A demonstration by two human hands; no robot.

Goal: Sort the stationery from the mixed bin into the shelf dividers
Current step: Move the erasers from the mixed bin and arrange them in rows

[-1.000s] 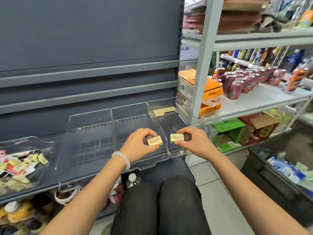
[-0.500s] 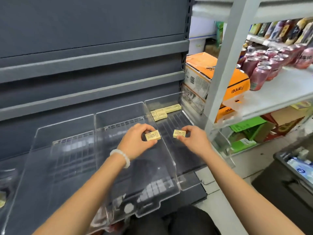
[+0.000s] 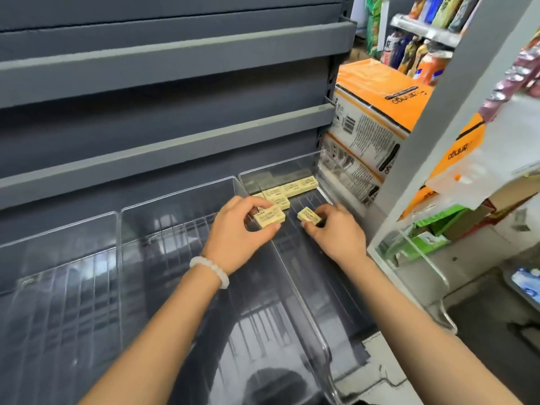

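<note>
From my feed I see two bare forearms reaching in from the bottom edge, with no sleeves anywhere along their visible length. The left hand [image 3: 236, 229] has a bracelet [image 3: 211, 270] of smooth, rounded, milky-white beads circling its wrist, fitting fairly closely. The right hand [image 3: 336, 232] carries no band, watch or ring that I can make out, and its wrist is bare. The fingernails I can see look short and unpainted. At the very bottom of my view sits a dark rounded shape, too unclear for me to identify.
</note>
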